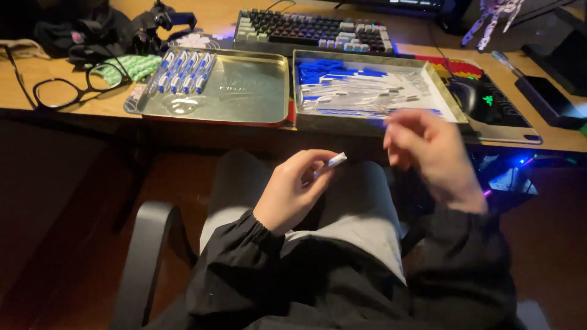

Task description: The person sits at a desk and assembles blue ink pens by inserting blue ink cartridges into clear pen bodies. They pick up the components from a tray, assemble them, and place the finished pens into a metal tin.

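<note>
My left hand is held over my lap, below the table edge, its fingers curled and pinching a small white pen part between thumb and forefinger; the part juts out to the right, tilted slightly upward, with a bluish section next to the fingertips. My right hand is raised just in front of the right-hand tray and is blurred; its fingers appear loosely bent, and I cannot tell whether they pinch anything. The two hands are near one another but apart. On the table, directly above my hands, sit two shallow metal trays side by side. The right-hand tray holds a loose heap of pen parts, blue and white or clear, piled mainly toward its left and middle. The left tray holds a row of assembled blue-and-white pens laid parallel in its upper left corner, with the remainder of its floor bare metal. Behind the trays stands a keyboard with lit keys. To the left of the trays lie black-rimmed glasses and a green knitted item. Black sleeves cover both my forearms, and grey trousers cover my legs.
</note>
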